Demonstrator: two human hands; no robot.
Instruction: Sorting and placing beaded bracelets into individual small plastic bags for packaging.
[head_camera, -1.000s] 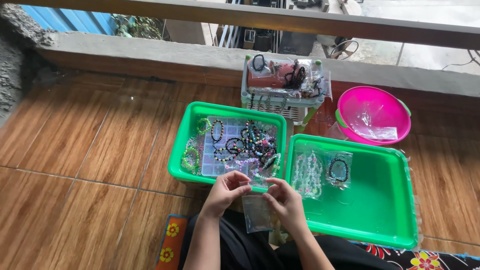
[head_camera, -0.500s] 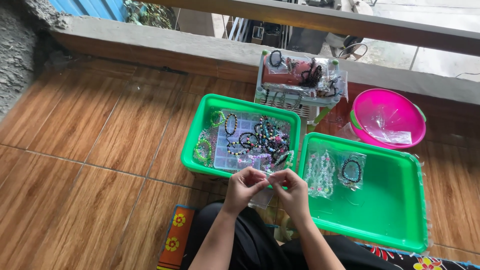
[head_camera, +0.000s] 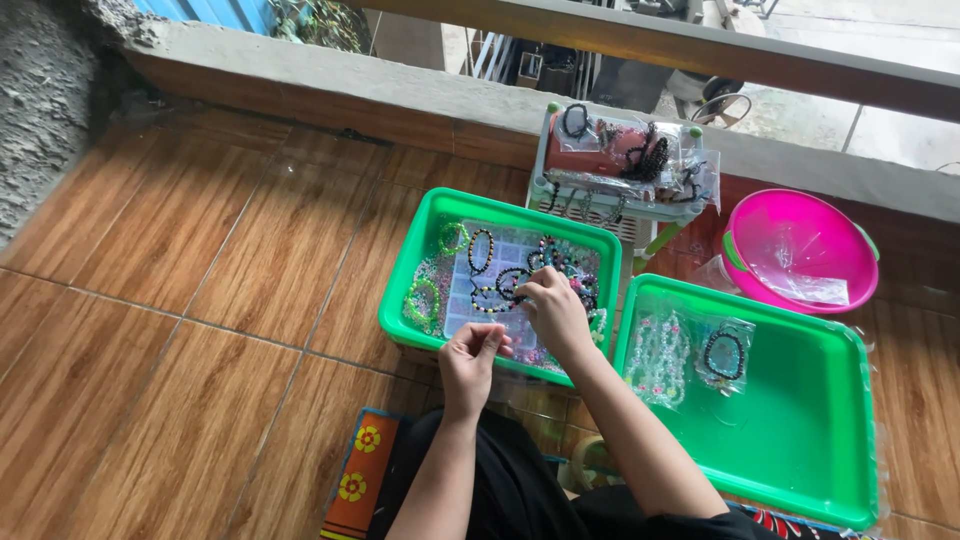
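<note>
Head view: right hand (head_camera: 553, 308) down in the left green tray (head_camera: 400, 300), fingers curled onto the beaded bracelets (head_camera: 510, 282) by its near edge, grip unclear. Left hand (head_camera: 470, 362) just outside that edge, fingers pinched, contents too small to tell.

The right hand (head_camera: 553, 312) hides the beads beneath its fingers.

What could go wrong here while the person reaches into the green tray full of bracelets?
1. The right hand reaches among beaded bracelets piled together in the left green tray; lifting one may drag others out or tangle them.
2. The left hand pinches something small near the tray edge; it could drop onto the wooden floor.
</note>
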